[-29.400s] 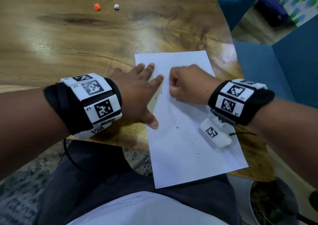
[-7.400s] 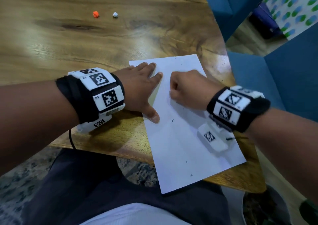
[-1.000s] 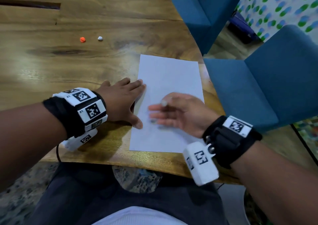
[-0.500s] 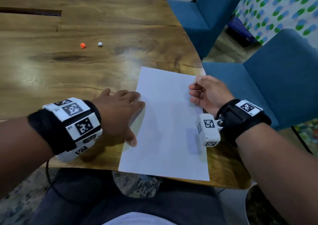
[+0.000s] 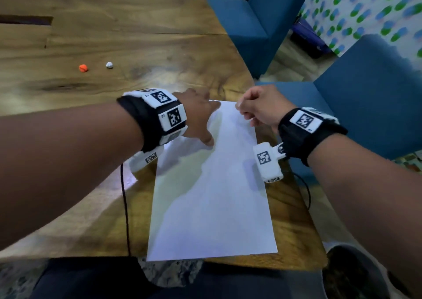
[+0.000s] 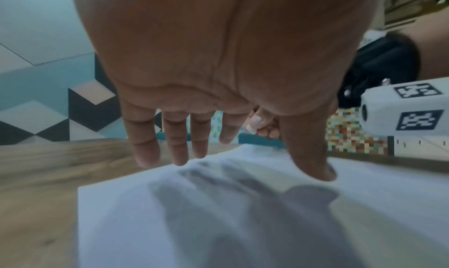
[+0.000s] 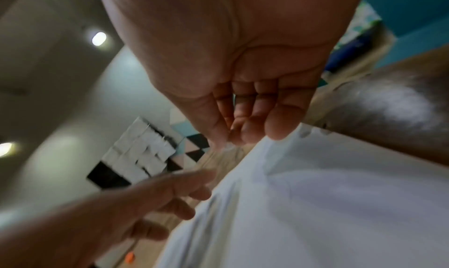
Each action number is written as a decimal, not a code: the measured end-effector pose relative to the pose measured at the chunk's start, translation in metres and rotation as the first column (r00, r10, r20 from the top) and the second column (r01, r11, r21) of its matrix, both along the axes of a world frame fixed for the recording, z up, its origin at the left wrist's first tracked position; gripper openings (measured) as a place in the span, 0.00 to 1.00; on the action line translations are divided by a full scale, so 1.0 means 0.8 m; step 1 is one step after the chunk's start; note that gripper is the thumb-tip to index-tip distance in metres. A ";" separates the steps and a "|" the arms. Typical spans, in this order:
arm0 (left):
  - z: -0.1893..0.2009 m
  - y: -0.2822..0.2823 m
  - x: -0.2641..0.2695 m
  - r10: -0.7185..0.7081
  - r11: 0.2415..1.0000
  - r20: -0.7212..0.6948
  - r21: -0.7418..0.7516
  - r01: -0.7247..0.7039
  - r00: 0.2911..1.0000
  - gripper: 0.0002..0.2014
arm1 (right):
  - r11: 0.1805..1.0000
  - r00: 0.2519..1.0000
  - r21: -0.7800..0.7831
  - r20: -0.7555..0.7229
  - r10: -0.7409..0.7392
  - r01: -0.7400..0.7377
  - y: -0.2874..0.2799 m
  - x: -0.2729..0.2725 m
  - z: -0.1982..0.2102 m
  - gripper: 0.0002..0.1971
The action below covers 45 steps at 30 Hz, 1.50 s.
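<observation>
A blank white sheet of paper (image 5: 217, 195) lies lengthwise on the wooden table (image 5: 137, 35), its near edge at the table's front edge. My left hand (image 5: 205, 120) is spread over the sheet's far left corner with fingers straight, and its thumb tip touches the paper (image 6: 218, 224). My right hand (image 5: 242, 109) is at the far right corner with fingers curled. In the right wrist view its thumb and fingertips (image 7: 243, 135) pinch the paper's (image 7: 328, 205) edge, which rises slightly there.
A small orange ball (image 5: 83, 67) and a small white ball (image 5: 109, 65) lie far left on the table. Two blue chairs (image 5: 365, 93) stand close to the table's right side. A black cable (image 5: 124, 195) hangs from my left wrist.
My right hand went from the sheet's middle to its far right corner and curled onto the edge. My left hand slid forward to the far left corner. The sheet now lies straighter.
</observation>
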<state>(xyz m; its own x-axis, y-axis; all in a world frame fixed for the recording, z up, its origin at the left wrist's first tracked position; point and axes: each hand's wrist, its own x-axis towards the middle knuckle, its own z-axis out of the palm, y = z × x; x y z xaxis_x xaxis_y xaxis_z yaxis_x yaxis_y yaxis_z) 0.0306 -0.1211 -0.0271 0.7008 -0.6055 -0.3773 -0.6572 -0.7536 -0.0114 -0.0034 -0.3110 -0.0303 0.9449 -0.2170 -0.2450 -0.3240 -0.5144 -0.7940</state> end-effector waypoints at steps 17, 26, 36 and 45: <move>-0.027 -0.007 0.024 -0.021 0.999 -0.012 0.033 0.021 1.000 0.55 | 0.710 0.918 -0.588 -0.169 0.359 -0.386 0.033 0.015 -0.006 0.07; -0.030 0.002 0.009 0.011 1.000 0.007 -0.030 -0.010 1.000 0.51 | 0.744 0.918 -0.546 -0.146 0.369 -0.386 0.052 0.010 -0.010 0.08; -0.033 0.024 0.014 -0.046 0.999 0.030 0.018 0.045 0.999 0.57 | 0.721 0.929 -0.589 -0.175 0.327 -0.365 0.032 0.026 -0.009 0.09; -0.033 0.029 0.013 -0.087 0.996 0.061 0.024 0.086 0.994 0.60 | 0.613 0.804 -0.538 -0.255 0.537 -0.579 0.080 -0.040 -0.009 0.05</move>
